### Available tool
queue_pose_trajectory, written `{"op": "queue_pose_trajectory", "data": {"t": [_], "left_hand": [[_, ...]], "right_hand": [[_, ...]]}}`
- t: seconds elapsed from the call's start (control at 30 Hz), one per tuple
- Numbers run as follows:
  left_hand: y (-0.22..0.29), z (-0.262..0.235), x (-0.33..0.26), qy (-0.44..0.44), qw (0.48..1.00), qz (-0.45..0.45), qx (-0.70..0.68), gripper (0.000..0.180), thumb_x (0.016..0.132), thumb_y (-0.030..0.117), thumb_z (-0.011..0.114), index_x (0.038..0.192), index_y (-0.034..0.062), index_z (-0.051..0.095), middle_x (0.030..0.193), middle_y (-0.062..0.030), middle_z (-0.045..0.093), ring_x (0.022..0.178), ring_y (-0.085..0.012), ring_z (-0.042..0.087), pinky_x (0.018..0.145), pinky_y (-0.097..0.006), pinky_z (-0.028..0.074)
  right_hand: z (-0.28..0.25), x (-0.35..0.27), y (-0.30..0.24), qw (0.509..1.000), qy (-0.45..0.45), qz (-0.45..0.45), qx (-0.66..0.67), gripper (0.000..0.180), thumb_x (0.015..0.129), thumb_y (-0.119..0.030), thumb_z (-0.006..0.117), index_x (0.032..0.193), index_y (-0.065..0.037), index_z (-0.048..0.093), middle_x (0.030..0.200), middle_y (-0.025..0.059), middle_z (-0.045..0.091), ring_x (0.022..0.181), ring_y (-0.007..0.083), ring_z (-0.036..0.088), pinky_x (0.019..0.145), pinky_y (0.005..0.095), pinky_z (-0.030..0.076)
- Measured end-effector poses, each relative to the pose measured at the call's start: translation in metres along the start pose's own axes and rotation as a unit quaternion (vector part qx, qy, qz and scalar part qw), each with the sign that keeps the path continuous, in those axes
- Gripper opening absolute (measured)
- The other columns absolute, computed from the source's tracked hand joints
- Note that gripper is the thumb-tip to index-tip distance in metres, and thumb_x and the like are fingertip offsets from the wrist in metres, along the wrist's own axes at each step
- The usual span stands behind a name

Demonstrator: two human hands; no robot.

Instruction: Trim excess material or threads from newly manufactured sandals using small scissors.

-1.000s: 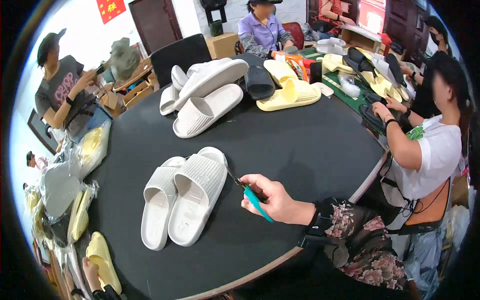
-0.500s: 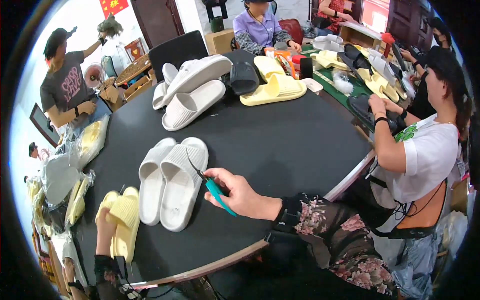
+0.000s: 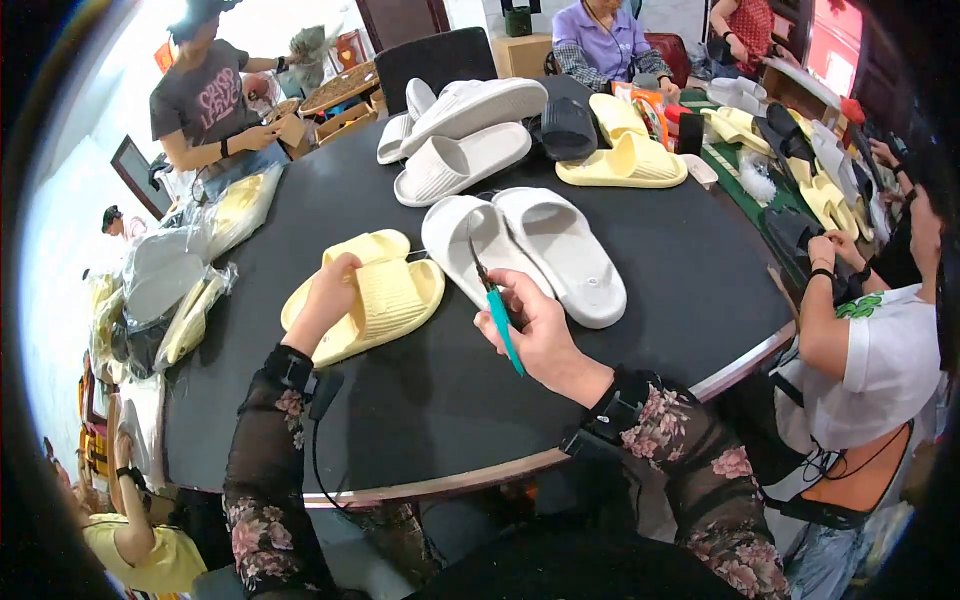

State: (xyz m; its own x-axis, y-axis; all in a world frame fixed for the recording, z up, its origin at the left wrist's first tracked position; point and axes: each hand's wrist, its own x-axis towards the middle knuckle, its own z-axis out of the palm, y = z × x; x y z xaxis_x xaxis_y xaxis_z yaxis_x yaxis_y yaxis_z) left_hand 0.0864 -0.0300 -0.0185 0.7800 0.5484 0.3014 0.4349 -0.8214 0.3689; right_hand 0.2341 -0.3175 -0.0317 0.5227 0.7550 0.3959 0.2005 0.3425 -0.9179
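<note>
My left hand is closed on a pair of yellow slippers, gripping them at the gap between the two, left of centre on the table. In my right hand is a pair of scissors with teal handles and thin curved metal blades pointing away from me. The blades lie over a pair of white slippers on the table, set side by side with their ribbed straps facing away. Whether the blades touch the slippers I cannot tell.
A dark round-edged table lies before me. At its far side are stacked white slippers, a black slipper and more yellow slippers. Bagged slippers crowd the left edge. Several people work around, one close on my right.
My left hand has brought the yellow slippers in from the lower left toward the middle. The white pair now sits farther right and away, turned at an angle. The view has shifted too.
</note>
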Motion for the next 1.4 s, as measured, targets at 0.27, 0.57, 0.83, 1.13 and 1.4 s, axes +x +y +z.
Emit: {"op": "queue_pose_trajectory", "data": {"t": [0.27, 0.57, 0.83, 1.13, 1.4], "left_hand": [[-0.011, -0.009, 0.013, 0.048, 0.993, -0.070, -0.085, 0.016, 0.078, 0.007, 0.057, 0.092, 0.0023, 0.062, 0.078, -0.0139, 0.064, 0.073, -0.0226, 0.062, 0.067, -0.033, 0.048], [-0.009, -0.031, -0.010, 0.049, 0.949, -0.186, -0.250, 0.021, 0.079, 0.005, 0.055, 0.098, -0.0017, 0.061, 0.081, -0.0042, 0.063, 0.071, -0.0130, 0.057, 0.065, -0.026, 0.048], [-0.008, -0.027, -0.027, 0.129, 0.987, -0.062, -0.077, 0.030, 0.079, 0.002, 0.052, 0.108, -0.0017, 0.056, 0.093, -0.0148, 0.063, 0.076, -0.0227, 0.061, 0.073, -0.032, 0.049], [0.037, -0.012, -0.033, -0.004, 0.992, -0.111, -0.052, 0.057, 0.080, 0.025, 0.063, 0.126, -0.0023, 0.043, 0.076, -0.0138, 0.062, 0.071, -0.0235, 0.061, 0.067, -0.034, 0.047], [0.046, 0.002, -0.024, -0.011, 0.927, -0.183, -0.328, 0.075, 0.079, 0.011, 0.062, 0.139, -0.0086, 0.021, 0.084, -0.0102, 0.064, 0.075, -0.0140, 0.059, 0.065, -0.027, 0.046]], "right_hand": [[0.000, 0.000, -0.002, 1.000, -0.001, 0.009, 0.018, 0.041, 0.081, -0.007, 0.067, 0.116, 0.001, 0.047, 0.074, 0.0017, 0.052, 0.065, 0.0054, 0.050, 0.058, 0.0209, 0.043], [-0.001, 0.001, -0.008, 1.000, -0.008, 0.024, 0.005, 0.041, 0.082, -0.007, 0.067, 0.116, 0.001, 0.047, 0.078, 0.0021, 0.053, 0.067, 0.0058, 0.051, 0.060, 0.0208, 0.044], [0.003, 0.002, -0.008, 0.999, -0.006, 0.033, -0.004, 0.040, 0.081, -0.007, 0.068, 0.115, 0.001, 0.047, 0.078, 0.0018, 0.053, 0.067, 0.0051, 0.051, 0.061, 0.0205, 0.045], [0.005, 0.002, -0.009, 0.999, -0.010, 0.032, 0.010, 0.041, 0.081, -0.005, 0.067, 0.116, 0.001, 0.047, 0.079, 0.0014, 0.053, 0.068, 0.0043, 0.051, 0.062, 0.0203, 0.045], [0.001, 0.001, -0.009, 1.000, -0.012, 0.021, -0.002, 0.041, 0.081, -0.005, 0.067, 0.116, 0.001, 0.047, 0.079, 0.0016, 0.053, 0.069, 0.0047, 0.051, 0.063, 0.0205, 0.045]]}}
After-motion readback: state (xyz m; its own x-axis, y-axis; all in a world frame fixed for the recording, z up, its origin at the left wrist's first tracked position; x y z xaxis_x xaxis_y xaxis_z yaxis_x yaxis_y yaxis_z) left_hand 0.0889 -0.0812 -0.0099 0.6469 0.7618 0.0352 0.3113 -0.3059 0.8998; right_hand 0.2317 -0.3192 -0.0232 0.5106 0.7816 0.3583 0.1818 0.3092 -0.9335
